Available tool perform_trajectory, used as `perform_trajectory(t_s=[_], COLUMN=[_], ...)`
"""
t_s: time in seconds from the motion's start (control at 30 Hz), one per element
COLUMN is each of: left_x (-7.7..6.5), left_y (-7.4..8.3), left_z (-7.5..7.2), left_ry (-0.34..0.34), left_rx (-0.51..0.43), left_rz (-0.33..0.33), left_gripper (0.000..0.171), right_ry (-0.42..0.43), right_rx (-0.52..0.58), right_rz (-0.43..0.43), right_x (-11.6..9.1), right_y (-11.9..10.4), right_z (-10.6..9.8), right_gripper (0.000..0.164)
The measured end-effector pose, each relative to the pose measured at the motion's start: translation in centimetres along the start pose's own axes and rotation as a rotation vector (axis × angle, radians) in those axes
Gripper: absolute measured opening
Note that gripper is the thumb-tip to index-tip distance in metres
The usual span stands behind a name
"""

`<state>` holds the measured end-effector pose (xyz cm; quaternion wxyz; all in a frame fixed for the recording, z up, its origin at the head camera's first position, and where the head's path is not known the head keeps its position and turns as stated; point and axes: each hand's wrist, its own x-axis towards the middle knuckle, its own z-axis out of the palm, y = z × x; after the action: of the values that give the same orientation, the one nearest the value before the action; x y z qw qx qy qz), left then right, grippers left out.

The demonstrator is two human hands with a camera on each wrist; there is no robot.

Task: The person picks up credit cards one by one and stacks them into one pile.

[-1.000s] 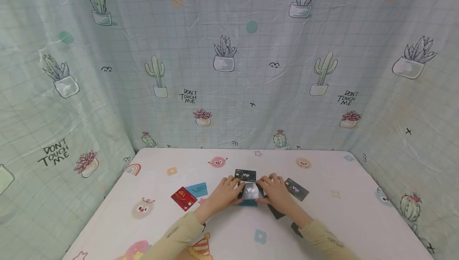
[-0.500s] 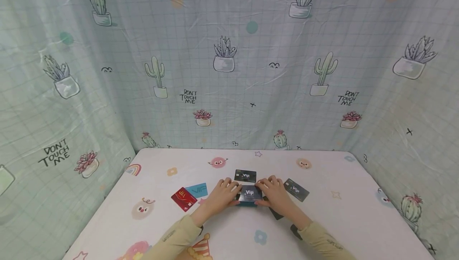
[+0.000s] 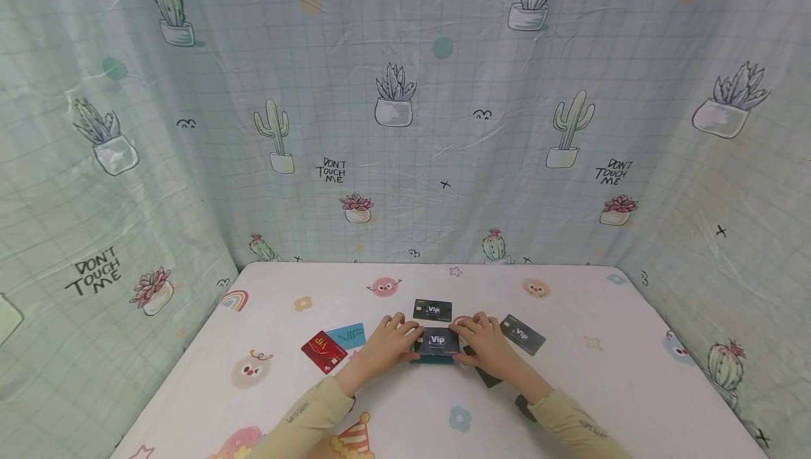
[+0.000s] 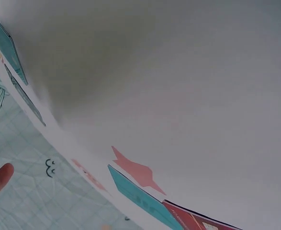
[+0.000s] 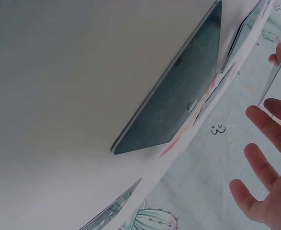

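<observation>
1. Between both grips in the head view, a dark Vip card (image 3: 438, 341) is pinched at its short ends by left grip (image 3: 388, 339) and right grip (image 3: 486, 341); a blue card (image 3: 434, 359) shows just below.
2. Left wrist: only fingertips (image 4: 1, 177); their hold can't be told here.
3. Right wrist: the Vip card, edge-on, looks thin and straight; probably light, stiff, slick, best held by its edges.

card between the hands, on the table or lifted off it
Lifted: in the right wrist view, curtain shows between the held card and the table.

Dark, white-lettered Vip card (image 3: 437, 341), held aloft
</observation>
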<state>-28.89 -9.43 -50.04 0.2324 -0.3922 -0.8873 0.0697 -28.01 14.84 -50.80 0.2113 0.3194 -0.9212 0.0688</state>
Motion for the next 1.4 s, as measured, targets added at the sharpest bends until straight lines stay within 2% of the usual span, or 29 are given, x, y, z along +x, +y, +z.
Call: perform_trajectory(t_s=[0.43,0.77,1.07,1.4], left_x=[-0.1,-0.1,-0.1,-0.1], left_y=[-0.5,-0.7,-0.9,-0.9], left_z=[0.3,0.3,0.5,0.9], left_ry=[-0.007,-0.119,-0.166,-0.222], left_rx=[-0.031,-0.073,-0.055,-0.077], left_rz=[0.02,0.021,0.034,0.021], left_gripper=[0.051,0.051,0.052,0.054], right_ry=[-0.063,-0.126,-0.182,-0.217], right_rx=[0.006,-0.001,0.001,0.01], right_rz=[-0.022,-0.038,-0.027,-0.023], right_x=[0.1,0.4,0.5,0.6], right_y=[0.2,-0.1,-0.1,0.0], right_z=[-0.1,-0.3,0.3,0.7], right_gripper=[0.051,0.051,0.051,0.049])
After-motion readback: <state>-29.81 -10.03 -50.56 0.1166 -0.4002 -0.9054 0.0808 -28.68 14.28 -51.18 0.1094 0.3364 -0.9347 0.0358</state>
